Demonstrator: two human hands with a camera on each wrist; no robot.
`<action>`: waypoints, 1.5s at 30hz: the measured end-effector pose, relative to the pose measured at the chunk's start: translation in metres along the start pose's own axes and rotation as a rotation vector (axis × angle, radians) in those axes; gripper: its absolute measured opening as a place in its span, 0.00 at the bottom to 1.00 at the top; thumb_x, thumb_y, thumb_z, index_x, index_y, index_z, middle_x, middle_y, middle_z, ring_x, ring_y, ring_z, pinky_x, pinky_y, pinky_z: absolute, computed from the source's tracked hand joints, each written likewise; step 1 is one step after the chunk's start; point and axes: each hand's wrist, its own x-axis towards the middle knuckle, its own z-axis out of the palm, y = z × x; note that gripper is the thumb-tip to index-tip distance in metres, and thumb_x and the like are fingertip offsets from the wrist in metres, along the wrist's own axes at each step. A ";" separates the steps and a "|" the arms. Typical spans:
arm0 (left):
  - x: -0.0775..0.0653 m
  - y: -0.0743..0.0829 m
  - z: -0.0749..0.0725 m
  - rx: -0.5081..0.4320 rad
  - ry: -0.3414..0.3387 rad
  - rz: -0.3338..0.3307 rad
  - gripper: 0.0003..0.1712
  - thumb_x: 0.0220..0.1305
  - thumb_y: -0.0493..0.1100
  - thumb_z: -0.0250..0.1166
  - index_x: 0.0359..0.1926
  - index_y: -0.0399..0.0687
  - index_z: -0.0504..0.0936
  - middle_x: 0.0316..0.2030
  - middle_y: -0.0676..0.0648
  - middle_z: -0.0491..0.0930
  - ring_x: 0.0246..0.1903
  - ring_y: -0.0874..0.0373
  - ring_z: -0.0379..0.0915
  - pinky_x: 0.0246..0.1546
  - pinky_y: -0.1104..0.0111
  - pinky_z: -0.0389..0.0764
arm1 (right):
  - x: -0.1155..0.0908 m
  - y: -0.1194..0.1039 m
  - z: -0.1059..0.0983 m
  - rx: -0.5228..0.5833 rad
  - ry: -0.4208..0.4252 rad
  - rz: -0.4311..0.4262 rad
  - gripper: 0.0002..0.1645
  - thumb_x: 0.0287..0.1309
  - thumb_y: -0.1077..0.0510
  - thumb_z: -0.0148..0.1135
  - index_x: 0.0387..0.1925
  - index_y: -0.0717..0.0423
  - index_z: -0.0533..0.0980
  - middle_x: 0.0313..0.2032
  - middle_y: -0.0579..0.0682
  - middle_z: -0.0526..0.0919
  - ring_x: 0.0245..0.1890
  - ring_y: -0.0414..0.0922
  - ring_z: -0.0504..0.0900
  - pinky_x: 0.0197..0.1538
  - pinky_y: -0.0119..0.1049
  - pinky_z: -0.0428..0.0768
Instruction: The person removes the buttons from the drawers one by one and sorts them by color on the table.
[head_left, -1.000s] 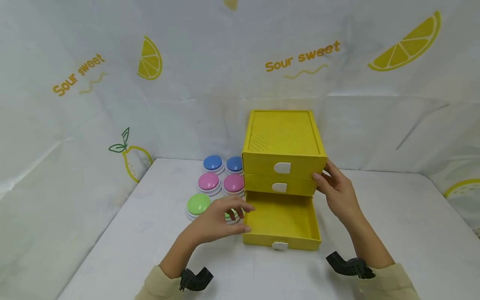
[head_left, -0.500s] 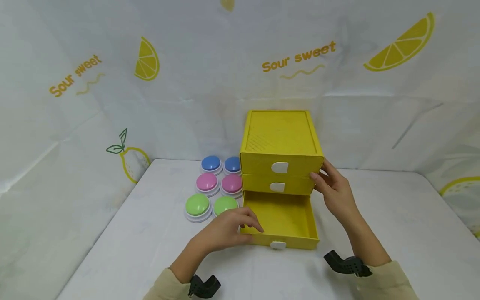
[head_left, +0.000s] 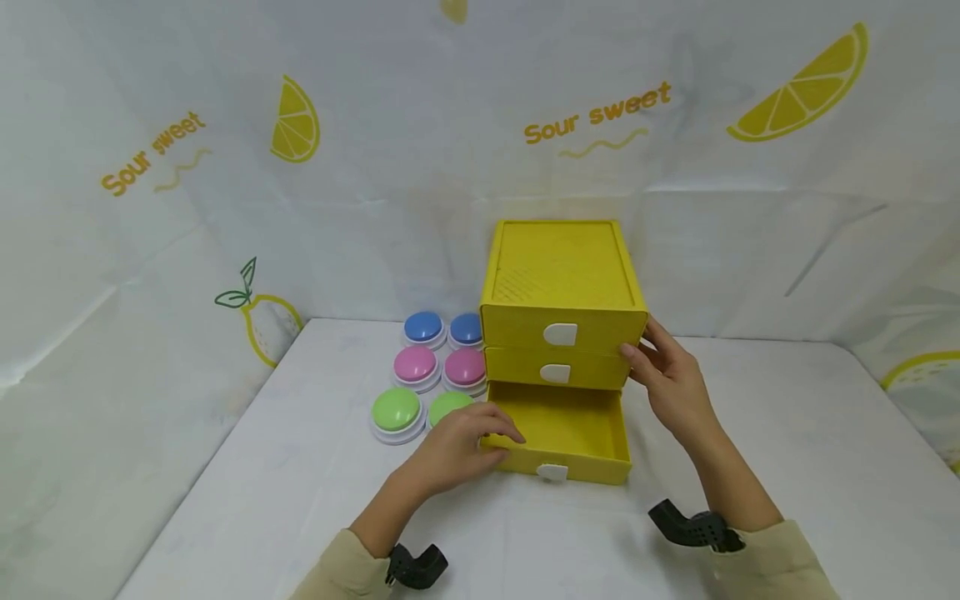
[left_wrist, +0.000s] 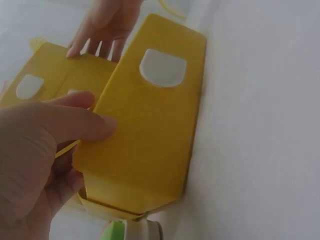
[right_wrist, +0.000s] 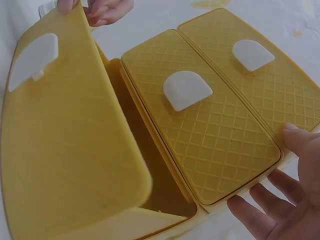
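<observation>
A yellow drawer cabinet (head_left: 562, 267) stands at the back of the table, with three stacked drawers bearing white pull tabs. The upper two drawers are closed. The bottom drawer (head_left: 588, 468) is partly pulled out, and no contents show inside it. My left hand (head_left: 453, 450) pinches the left end of that drawer's front; in the left wrist view its thumb (left_wrist: 95, 125) presses the outer face while the fingers reach behind. With the thumb on the front corner and the fingers along the side, my right hand (head_left: 675, 392) holds the cabinet's right side.
Left of the cabinet, round domes on white bases stand in pairs: blue (head_left: 423, 327), pink (head_left: 415, 364) and green (head_left: 396, 410). A white sheet with lemon prints (head_left: 296, 121) hangs behind the table.
My left hand has come to the bottom drawer's front edge and taken hold of it. The drawer has slid slightly inward. My right hand stays on the cabinet's side.
</observation>
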 end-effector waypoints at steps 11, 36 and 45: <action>-0.003 0.026 0.015 -0.123 0.137 0.061 0.12 0.60 0.39 0.74 0.45 0.52 0.88 0.40 0.55 0.85 0.40 0.66 0.77 0.42 0.79 0.81 | -0.005 0.001 0.000 0.022 0.007 -0.010 0.38 0.75 0.46 0.52 0.79 0.33 0.51 0.76 0.56 0.63 0.72 0.61 0.69 0.51 0.22 0.81; -0.005 0.016 0.064 -0.441 0.164 -0.138 0.14 0.57 0.37 0.75 0.46 0.41 0.90 0.41 0.44 0.90 0.38 0.64 0.88 0.38 0.80 0.84 | -0.002 0.000 0.000 0.020 0.002 0.006 0.39 0.74 0.44 0.52 0.80 0.33 0.50 0.77 0.54 0.62 0.72 0.60 0.69 0.52 0.18 0.79; 0.003 0.013 0.066 -0.332 0.233 -0.144 0.06 0.58 0.38 0.75 0.39 0.48 0.93 0.35 0.49 0.91 0.32 0.71 0.84 0.35 0.81 0.83 | -0.003 -0.001 0.000 0.004 0.013 -0.004 0.39 0.75 0.45 0.52 0.80 0.36 0.50 0.76 0.56 0.63 0.72 0.61 0.69 0.54 0.23 0.80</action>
